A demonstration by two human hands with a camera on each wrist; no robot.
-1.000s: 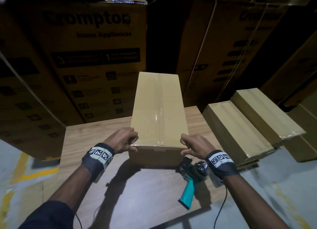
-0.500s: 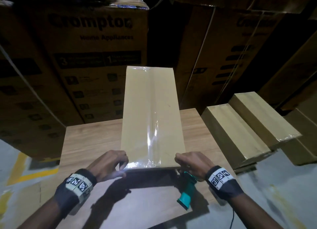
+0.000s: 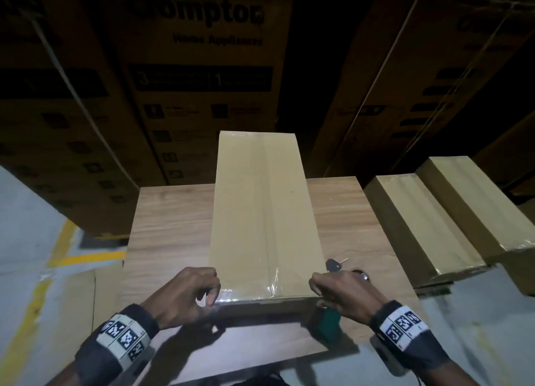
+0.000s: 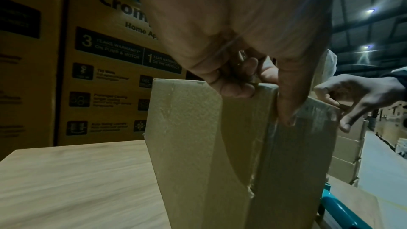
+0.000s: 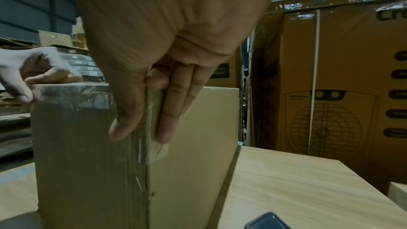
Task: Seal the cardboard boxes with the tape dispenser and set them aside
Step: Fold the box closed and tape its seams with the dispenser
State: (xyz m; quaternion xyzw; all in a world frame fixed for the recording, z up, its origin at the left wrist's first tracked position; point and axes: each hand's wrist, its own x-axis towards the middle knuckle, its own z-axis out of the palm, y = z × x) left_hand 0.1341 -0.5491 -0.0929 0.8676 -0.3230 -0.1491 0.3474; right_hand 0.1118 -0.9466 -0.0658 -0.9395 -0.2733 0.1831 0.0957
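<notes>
A long cardboard box [image 3: 265,220] with clear tape along its top seam lies lengthwise on the wooden table [image 3: 173,217]. My left hand [image 3: 212,287] pinches its near left corner, thumb on the near face and fingers curled on the left side [image 4: 233,90]. At the near right corner my right hand [image 3: 314,284] does the same, thumb on the near face and fingers [image 5: 174,111] on the right side. The teal tape dispenser [image 3: 327,325] lies on the table under my right hand, mostly hidden by hand and box.
Two sealed boxes [image 3: 417,226] [image 3: 477,206] lie side by side off the table's right edge. Tall printed cartons [image 3: 199,81] wall off the far side. A key fob [image 3: 334,265] lies beside the box's right side. Grey floor with yellow lines [image 3: 58,258] is at left.
Both hands have drawn the box toward me along the table. Its near end now covers most of the tape dispenser, which lay in plain sight a second ago.
</notes>
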